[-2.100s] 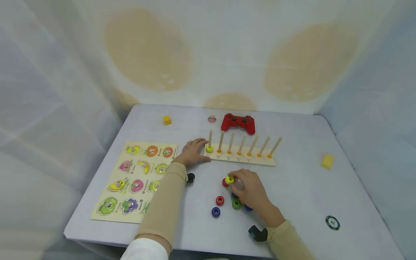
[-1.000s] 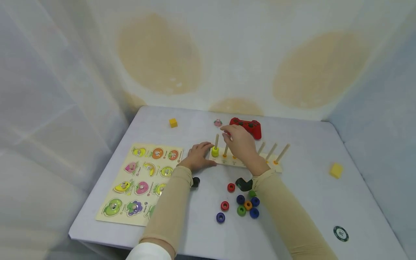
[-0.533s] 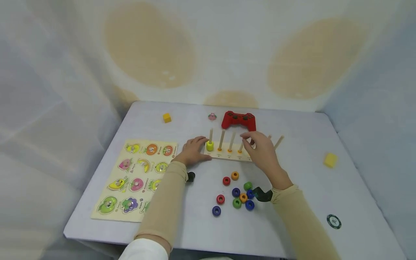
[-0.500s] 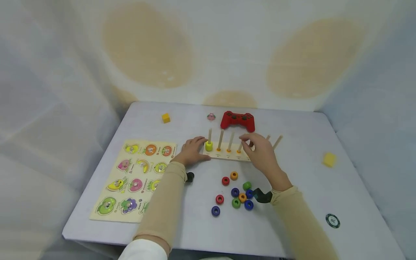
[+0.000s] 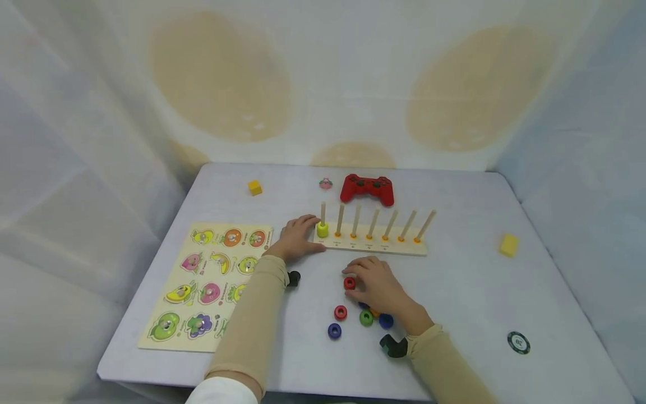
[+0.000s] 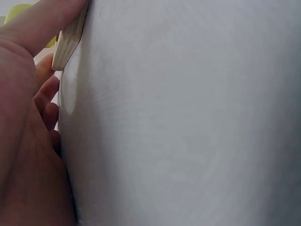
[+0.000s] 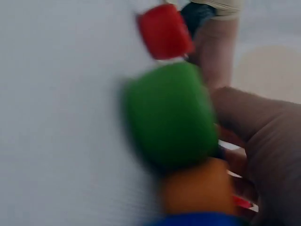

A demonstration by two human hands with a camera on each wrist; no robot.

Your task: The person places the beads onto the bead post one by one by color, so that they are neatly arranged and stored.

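A wooden peg board (image 5: 404,247) carries seven upright pegs, and a yellow-green ring (image 5: 322,229) sits on the leftmost one. My left hand (image 5: 299,234) lies flat against the board's left end, and the left wrist view shows a finger on the board's edge (image 6: 69,38). Below the board, my right hand (image 5: 354,279) pinches a red ring (image 5: 349,283) on the table. Under and beside that hand lie a second red ring (image 5: 340,312), a green ring (image 5: 366,318) and two blue rings (image 5: 334,330). The right wrist view is blurred, with a green ring (image 7: 169,113) and an orange ring (image 7: 197,188) close up.
A red game controller (image 5: 367,189) and a small pink toy (image 5: 326,183) lie behind the board. A fruit puzzle board (image 5: 212,280) lies at the left. Yellow cubes sit at the back left (image 5: 254,188) and far right (image 5: 508,245). A poker chip (image 5: 518,342) is at the front right.
My right hand has come back from the pegs down to the loose rings and closed on a red ring. My left hand has stayed on the board's end.
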